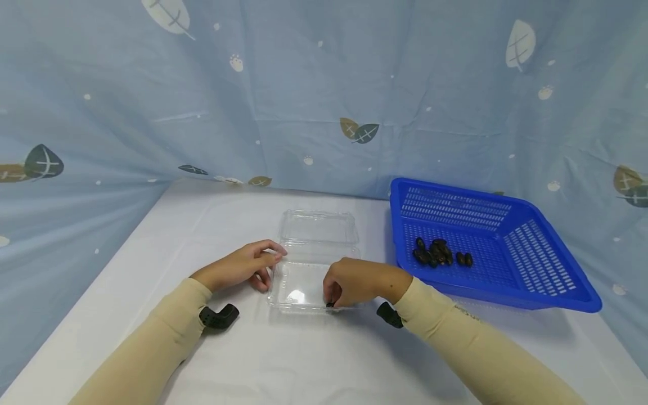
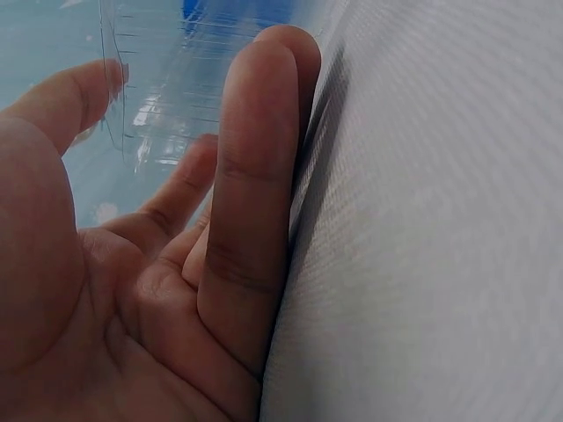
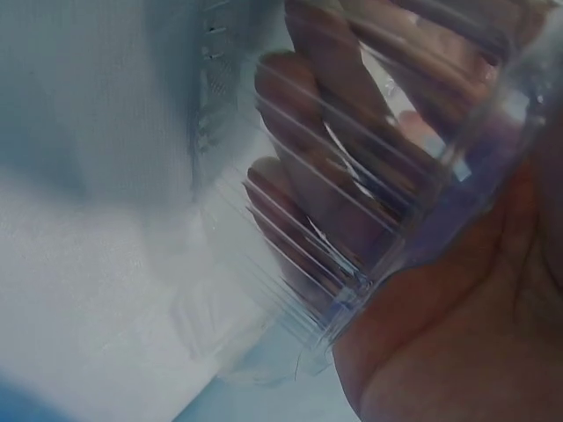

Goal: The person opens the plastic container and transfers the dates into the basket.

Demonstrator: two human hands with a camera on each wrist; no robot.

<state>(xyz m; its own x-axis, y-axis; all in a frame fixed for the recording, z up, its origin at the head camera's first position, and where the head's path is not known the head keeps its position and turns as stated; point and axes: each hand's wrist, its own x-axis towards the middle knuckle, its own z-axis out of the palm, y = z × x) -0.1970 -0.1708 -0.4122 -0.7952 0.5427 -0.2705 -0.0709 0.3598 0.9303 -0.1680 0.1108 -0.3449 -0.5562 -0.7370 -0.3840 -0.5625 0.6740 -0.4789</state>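
Observation:
A clear plastic clamshell box [image 1: 304, 281] lies on the white table with its lid [image 1: 319, 227] folded back. My left hand [image 1: 248, 264] holds the box's left edge, thumb [image 2: 101, 83] and forefinger at the rim, the other fingers loosely bent beside it. My right hand [image 1: 354, 281] reaches into the front right corner with curled fingers. Its fingertips pinch a small dark oval piece [image 1: 330, 305], mostly hidden by the hand. In the right wrist view, the fingers [image 3: 295, 105] show through the box's ribbed clear wall, and the piece is not discernible there.
A blue plastic basket [image 1: 506, 287] stands to the right, with several dark, glossy oval pieces [image 1: 440, 252] on its floor. Behind the table hangs a light blue curtain [image 1: 304, 101] with leaf prints. White cloth [image 1: 283, 360] covers the table.

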